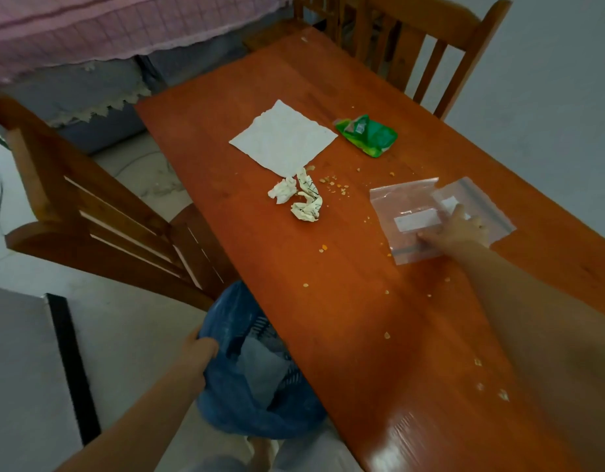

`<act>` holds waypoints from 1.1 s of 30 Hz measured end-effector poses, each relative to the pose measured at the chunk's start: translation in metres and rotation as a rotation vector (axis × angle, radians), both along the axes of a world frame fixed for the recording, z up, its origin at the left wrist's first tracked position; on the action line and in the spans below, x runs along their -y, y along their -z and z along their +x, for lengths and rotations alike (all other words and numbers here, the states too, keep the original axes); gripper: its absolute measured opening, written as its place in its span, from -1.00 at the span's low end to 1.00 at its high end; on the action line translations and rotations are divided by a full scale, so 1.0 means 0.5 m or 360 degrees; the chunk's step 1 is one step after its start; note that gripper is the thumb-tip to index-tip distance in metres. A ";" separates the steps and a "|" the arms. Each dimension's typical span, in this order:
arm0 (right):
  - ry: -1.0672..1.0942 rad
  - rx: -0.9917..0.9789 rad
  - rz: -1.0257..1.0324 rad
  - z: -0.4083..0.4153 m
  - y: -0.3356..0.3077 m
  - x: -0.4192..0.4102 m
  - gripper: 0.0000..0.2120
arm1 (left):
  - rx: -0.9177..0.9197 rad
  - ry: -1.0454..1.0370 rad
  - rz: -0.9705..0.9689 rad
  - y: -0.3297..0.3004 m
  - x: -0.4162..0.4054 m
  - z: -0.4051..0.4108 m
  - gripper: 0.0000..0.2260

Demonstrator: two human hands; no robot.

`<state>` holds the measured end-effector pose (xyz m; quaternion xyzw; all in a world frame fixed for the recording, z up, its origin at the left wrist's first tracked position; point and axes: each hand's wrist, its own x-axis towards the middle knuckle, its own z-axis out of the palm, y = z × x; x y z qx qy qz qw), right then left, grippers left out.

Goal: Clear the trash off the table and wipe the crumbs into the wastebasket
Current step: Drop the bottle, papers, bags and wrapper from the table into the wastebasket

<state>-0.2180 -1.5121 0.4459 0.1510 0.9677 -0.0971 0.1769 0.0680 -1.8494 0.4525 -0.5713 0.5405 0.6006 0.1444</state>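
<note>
Two clear zip bags (406, 206) lie overlapped at the right of the orange wooden table (260, 80). My right hand (457, 229) rests on them with its fingers over their lower edge. A flat white napkin (282, 137), two crumpled paper scraps (301, 197) and a green snack wrapper (367, 134) lie farther back. Orange crumbs (333, 185) are scattered across the tabletop. My left hand (199, 352) grips the rim of a wastebasket lined with a blue bag (246, 362), held low against the table's left edge.
A wooden chair (90, 212) stands at the table's left side, just behind the wastebasket. Another wooden chair (427, 46) is at the far end. A bed with a pink cover (90, 28) fills the back left.
</note>
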 end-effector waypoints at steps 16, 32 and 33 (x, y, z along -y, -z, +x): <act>-0.1041 -0.0585 -0.1111 0.362 -0.137 0.302 -0.85 | -0.0101 0.0086 0.0010 -0.013 0.083 0.026 -0.58; -0.0690 -0.0392 -0.0776 0.234 -0.089 0.221 -0.75 | -0.0028 0.0172 -0.0070 -0.001 0.113 0.010 -0.51; -0.0575 -0.0445 -0.0665 0.186 -0.089 0.170 -0.74 | -0.0017 0.0166 -0.0078 -0.001 0.107 0.005 -0.53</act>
